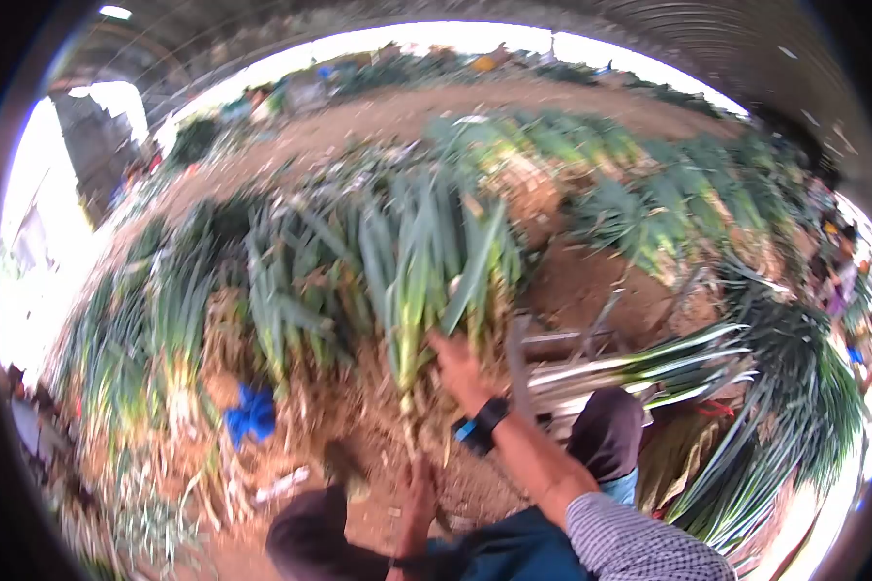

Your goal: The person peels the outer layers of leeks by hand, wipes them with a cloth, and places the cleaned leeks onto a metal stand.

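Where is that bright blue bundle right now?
In the head view, the bright blue bundle is at lower left, just below and right of a round tan object, left of the left hand.

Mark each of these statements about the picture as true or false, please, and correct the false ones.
1. The right hand is nearer to the green leaves than the left hand is. True.
2. The dark wristband is on the left wrist. False: it is on the right wrist.
3. The bright blue object is at the right edge of the picture. False: it is left of both hands.
4. Long pale stalks lie to the right of the wristband. True.
5. The patterned sleeve covers the whole right forearm. False: much of the forearm is bare.
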A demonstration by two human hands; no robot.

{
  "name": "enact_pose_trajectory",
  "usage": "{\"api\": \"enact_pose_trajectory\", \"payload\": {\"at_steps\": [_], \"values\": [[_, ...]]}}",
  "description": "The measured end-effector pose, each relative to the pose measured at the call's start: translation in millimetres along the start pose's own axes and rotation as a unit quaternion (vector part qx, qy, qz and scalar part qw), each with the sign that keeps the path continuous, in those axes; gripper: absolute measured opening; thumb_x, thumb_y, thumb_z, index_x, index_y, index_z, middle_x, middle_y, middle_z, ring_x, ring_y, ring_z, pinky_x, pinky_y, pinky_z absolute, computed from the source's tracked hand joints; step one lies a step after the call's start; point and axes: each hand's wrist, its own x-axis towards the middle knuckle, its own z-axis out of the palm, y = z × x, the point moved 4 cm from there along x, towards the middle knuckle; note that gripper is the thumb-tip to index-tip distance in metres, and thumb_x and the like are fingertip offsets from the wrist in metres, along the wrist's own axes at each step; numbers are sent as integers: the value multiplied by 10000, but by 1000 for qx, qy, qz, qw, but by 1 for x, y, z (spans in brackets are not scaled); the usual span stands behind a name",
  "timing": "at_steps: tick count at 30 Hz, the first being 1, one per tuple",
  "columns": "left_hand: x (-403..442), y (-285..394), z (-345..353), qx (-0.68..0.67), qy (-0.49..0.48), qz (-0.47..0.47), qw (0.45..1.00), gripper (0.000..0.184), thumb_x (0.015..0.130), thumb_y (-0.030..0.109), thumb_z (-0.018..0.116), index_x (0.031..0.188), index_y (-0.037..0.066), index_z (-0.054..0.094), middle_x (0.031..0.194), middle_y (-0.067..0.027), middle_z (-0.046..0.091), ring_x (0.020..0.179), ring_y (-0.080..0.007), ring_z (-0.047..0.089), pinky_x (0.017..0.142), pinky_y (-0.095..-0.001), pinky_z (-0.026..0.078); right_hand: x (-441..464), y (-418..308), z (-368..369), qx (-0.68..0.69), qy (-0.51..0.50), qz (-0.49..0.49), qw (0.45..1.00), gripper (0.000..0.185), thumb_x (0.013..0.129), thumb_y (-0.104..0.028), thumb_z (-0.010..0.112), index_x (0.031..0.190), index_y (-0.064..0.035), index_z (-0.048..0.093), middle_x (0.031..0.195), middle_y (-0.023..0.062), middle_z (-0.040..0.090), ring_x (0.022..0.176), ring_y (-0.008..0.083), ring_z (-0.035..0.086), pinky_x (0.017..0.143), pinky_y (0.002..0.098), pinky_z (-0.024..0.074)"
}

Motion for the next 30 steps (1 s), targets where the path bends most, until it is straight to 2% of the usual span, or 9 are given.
{"api": "enact_pose_trajectory", "payload": {"at_steps": [1, 5, 10, 14, 17, 24, 25, 27, 30], "values": [[1, 8, 3, 11, -49, 16, 999, 325, 1042, 356, 500, 907, 80, 603, 552, 26, 473, 401, -59, 404, 357, -229, 281, 10, 9, -5, -31, 28, -22, 999, 378, 929, -243, 673, 1215, -11, 585, 911, 89, 669, 819, 232, 606, 855, 449, 480], [1, 24, 2, 37, -91, 22, 995, 347, 1044, 361, 488, 898, 68, 603, 525, 20, 461, 374, -67, 394, 328, -235, 270, -21, 16, -22, -52, -97, 52, 993, 131, 1002, -156, 539, 995, -29, 571, 757, 58, 587, 532, 151, 567, 450, 271, 496], [30, 42, 16, 91, -87, 53, 991, 390, 1038, 410, 483, 918, 60, 604, 512, 16, 445, 391, -67, 388, 366, -237, 279, -82, 64, -65, -240, -138, -4, 961, 307, 956, -303, 589, 879, -7, 618, 735, 99, 647, 575, 186, 621, 513, 318, 499], [27, 63, 25, 102, -110, 115, 982, 433, 1046, 431, 443, 886, 55, 588, 507, 14, 436, 390, -78, 388, 370, -246, 289, -93, 100, -109, -597, -193, -161, 762, 458, 877, -396, 642, 731, 36, 601, 677, 174, 643, 580, 252, 633, 542, 438, 473], [22, 62, 12, 138, -73, 120, 980, 444, 1054, 424, 418, 887, 49, 586, 507, 11, 443, 387, -87, 389, 371, -250, 283, -27, 122, -128, -582, -165, -263, 752, 443, 881, -359, 641, 749, 60, 584, 678, 221, 625, 591, 264, 641, 549, 455, 478], [-14, 65, 10, 96, -66, 77, 990, 441, 1059, 396, 392, 954, 44, 636, 538, -20, 477, 412, -101, 413, 405, -256, 323, -29, -56, -28, -180, -195, -20, 964, 278, 1005, -310, 543, 1045, -55, 646, 954, 86, 682, 808, 200, 668, 728, 369, 570], [-5, 67, 10, 262, -34, 322, 909, 442, 1059, 401, 395, 948, 48, 635, 551, -16, 483, 424, -96, 419, 409, -255, 329, -21, -58, -21, -129, -204, -16, 970, 317, 991, -357, 570, 1087, -64, 644, 1014, 95, 687, 855, 223, 674, 782, 389, 559], [-12, 42, -11, 391, 3, 463, 795, 449, 1056, 419, 405, 954, 50, 639, 579, -7, 495, 455, -88, 437, 420, -261, 344, -5, -62, -11, -40, -220, -18, 974, 401, 967, -414, 614, 1177, -73, 644, 1118, 112, 695, 928, 274, 688, 878, 444, 549], [-24, 43, -4, 222, -66, 199, 952, 473, 1052, 447, 410, 962, 44, 641, 608, 0, 519, 502, -86, 477, 443, -263, 371, -15, -81, 12, -3, -304, 12, 953, 329, 909, -296, 719, 1115, -48, 655, 1048, 82, 694, 888, 240, 688, 815, 429, 584]]}}
